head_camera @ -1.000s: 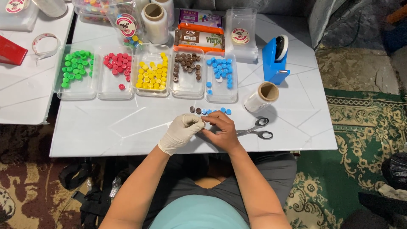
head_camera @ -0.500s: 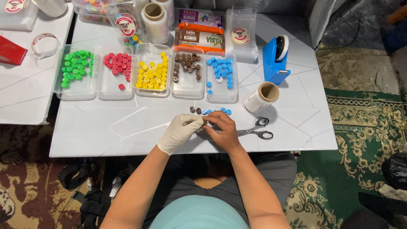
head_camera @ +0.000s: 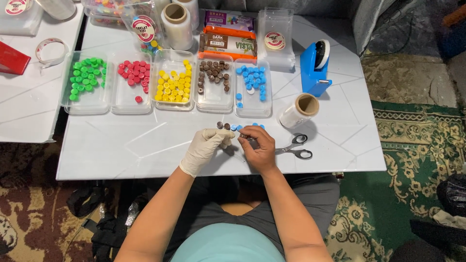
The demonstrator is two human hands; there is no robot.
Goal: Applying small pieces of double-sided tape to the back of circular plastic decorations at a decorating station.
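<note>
Two hands meet near the front edge of the white table [head_camera: 145,145]. L hand [head_camera: 206,145], in a pale glove, has fingers curled narrow, tips pressed toward the R hand; can't tell what, if anything, sits inside the pinch. R hand [head_camera: 259,148], bare, fingers bent in, thumb and forefinger pinched close on something small and thin, too small to make out. Both hands touch or nearly touch at the fingertips.

Just beyond the fingertips: a short row of small round pieces [head_camera: 233,127], a couple brown, the rest blue, lying loose on the table. Scissors [head_camera: 296,148] w/ black handles lie just R of the R hand, blades hidden behind it. Small roll of clear film [head_camera: 298,110] lies tilted, a bit further R.

Mid-table: five clear trays side by side, L to R: green pieces [head_camera: 85,77], red pieces [head_camera: 132,73], yellow pieces [head_camera: 174,85], brown pieces [head_camera: 214,73], blue pieces [head_camera: 252,80]. Blue tape dispenser [head_camera: 313,65] stands R of the trays.

Far edge: two wrapped chocolate blocks [head_camera: 228,36], stacked, one orange-brown, one purple; clear bags w/ round stickers [head_camera: 275,39]; upright film rolls [head_camera: 175,19]; a bag of mixed-colour pieces [head_camera: 143,29].

L side, on a second white table [head_camera: 24,106]: a tape ring [head_camera: 51,51] and a red box [head_camera: 12,60].
</note>
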